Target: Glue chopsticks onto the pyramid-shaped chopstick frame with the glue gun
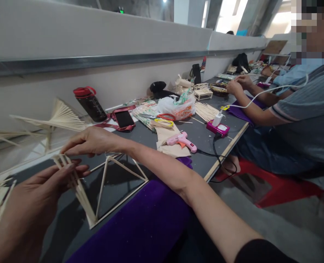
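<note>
My left hand (pixel 48 186) is closed round several thin bamboo sticks (pixel 82 195), its thumb lying across them near their upper ends. They fan out slightly and run down to a corner of a stick frame (pixel 123 202). Joined sticks form triangles in this frame, which rests on the dark table beside a purple cloth (pixel 140 223). Reaching across from the right, my right hand (pixel 96 140) has its fingertips pinched at the top ends of those sticks. Its fingers partly hide what they pinch.
A pink glue gun (pixel 179 140) lies on brown paper, near scissors (pixel 164 120) and a magenta power socket (pixel 218 128). Fanned stick structures (pixel 60 117), a dark bottle (pixel 89 104) and a phone (pixel 124 119) stand or lie toward the wall. A co-worker's hands (pixel 237 86) are busy farther right.
</note>
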The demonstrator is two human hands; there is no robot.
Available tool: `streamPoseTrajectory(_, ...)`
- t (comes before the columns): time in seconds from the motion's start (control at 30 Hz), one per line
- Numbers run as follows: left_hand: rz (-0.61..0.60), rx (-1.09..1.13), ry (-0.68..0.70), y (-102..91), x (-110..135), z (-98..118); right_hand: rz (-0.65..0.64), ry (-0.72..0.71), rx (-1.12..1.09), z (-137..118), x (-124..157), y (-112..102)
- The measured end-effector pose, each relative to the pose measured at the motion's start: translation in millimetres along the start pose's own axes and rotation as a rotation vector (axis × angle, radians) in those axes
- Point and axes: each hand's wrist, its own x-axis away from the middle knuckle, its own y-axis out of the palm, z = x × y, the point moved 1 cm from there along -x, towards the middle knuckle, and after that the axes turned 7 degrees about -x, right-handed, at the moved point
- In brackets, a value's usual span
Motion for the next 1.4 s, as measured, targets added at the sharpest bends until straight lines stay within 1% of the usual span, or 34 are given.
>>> streamPoseTrajectory(0.07,-0.089,0.057,-0.083,-1.1,0,-1,0.01,0.004,0.023,-1,0,0)
streamPoseTrajectory(0.1,-0.111,0.076,-0.109,-1.9,0,0,0.011,0.005,0.029,-1,0,0)
streamPoseTrajectory(0.27,-0.084,0.086,-0.089,-3.3,7,7,0.01,-0.026,0.031,4,-2,0)
streamPoseTrajectory(0.37,-0.107,0.07,-0.082,-1.9,7,8,0.026,-0.024,0.043,7,-5,-1)
streamPoseTrajectory(0.47,-0.115,0.092,-0.097,-1.2,7,1,-0.01,-0.039,0.038,7,-4,-1)
streamPoseTrajectory(0.5,-0.123,0.122,-0.113,-1.4,8,-2,-0.015,-0.051,0.038,6,-3,1)
streamPoseTrajectory(0.53,-0.156,0.18,-0.117,-1.5,10,-6,-0.011,-0.065,0.04,5,-2,3)
streamPoseTrajectory(0.6,-0.206,0.298,-0.138,-2.1,15,-14,0.071,-0.069,0.065,5,2,6)
streamPoseTrajectory(0.67,-0.242,0.387,-0.158,-2.2,19,-20,0.11,-0.073,0.065,8,4,8)
streamPoseTrajectory(0.77,-0.236,0.492,-0.161,-2.3,16,-23,0.14,-0.069,0.007,16,4,9)
streamPoseTrajectory(0.87,-0.226,0.519,-0.16,-1.7,14,-18,0.145,-0.049,-0.03,17,6,10)
streamPoseTrajectory(0.97,-0.216,0.511,-0.154,1.0,18,-14,0.156,-0.039,-0.034,14,9,11)
streamPoseTrajectory(1.1,-0.192,0.474,-0.148,6.0,24,-17,0.161,-0.053,-0.026,15,9,11)
streamPoseTrajectory(1.23,-0.14,0.412,-0.113,9.4,25,-17,0.157,-0.065,-0.029,15,9,11)
streamPoseTrajectory(1.4,-0.126,0.375,-0.094,11.0,29,-14,0.166,-0.057,-0.036,13,10,13)
